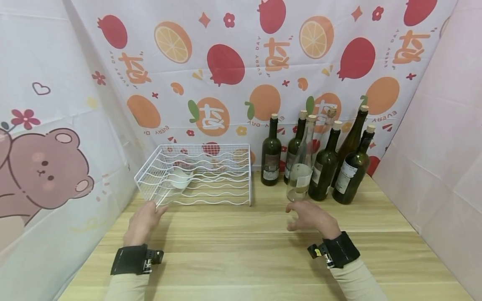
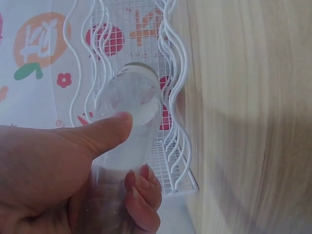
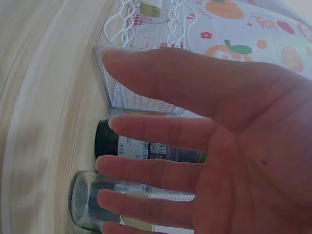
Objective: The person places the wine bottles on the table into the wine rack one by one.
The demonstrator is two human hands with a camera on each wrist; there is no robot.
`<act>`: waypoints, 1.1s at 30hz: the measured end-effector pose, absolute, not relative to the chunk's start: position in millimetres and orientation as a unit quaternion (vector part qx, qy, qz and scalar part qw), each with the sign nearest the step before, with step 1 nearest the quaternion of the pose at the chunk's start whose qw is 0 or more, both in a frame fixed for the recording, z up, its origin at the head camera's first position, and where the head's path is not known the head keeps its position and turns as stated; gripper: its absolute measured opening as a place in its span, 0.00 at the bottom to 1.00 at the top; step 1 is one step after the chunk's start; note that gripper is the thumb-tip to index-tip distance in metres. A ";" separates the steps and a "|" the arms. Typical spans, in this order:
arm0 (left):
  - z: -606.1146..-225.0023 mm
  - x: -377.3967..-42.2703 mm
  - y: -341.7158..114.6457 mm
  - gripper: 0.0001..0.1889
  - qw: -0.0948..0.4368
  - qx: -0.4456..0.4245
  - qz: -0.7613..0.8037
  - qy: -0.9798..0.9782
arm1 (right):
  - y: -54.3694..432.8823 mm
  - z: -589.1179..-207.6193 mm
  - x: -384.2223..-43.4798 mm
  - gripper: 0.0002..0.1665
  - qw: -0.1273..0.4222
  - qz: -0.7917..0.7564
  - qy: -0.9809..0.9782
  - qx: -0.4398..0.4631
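Note:
My left hand (image 1: 143, 223) is at the front left corner of a white wire wine rack (image 1: 250, 192). In the left wrist view, its thumb and curled fingers grip a clear glass bottle (image 2: 124, 151), which lies among the rack's wavy wires with its pale label (image 1: 180, 179) deeper inside. Over the table, my right hand (image 1: 312, 217) has its fingers spread and holds nothing. Nearest to it stands an upright clear glass bottle (image 1: 300, 171) with a cork. The right wrist view shows the straight fingers in front of that bottle's base (image 3: 80, 200) and a dark bottle (image 3: 105, 141).
Several corked dark green bottles stand upright at the back right, among them one (image 1: 271, 150) closest to the rack and one (image 1: 352, 167) at the far right. A fruit-print cloth (image 1: 241, 100) hangs behind the wooden table (image 1: 226, 251). White cloth (image 1: 433, 125) hangs at the right side.

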State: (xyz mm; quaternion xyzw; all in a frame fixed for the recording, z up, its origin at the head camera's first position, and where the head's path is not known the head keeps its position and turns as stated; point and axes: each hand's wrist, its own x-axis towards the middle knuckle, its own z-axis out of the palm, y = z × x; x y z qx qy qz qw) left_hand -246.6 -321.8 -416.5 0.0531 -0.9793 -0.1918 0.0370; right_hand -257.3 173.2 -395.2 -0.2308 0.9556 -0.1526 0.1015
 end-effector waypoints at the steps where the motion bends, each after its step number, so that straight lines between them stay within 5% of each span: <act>1: -416.3 -246.9 -321.7 0.21 0.040 0.054 -0.192 -0.979 | 173.4 -395.6 -257.9 0.31 0.101 -0.155 0.955 -0.230; 33: -426.5 -261.1 -317.2 0.19 0.063 0.078 -0.200 -0.975 | 175.9 -397.9 -257.1 0.30 0.113 -0.197 0.948 -0.223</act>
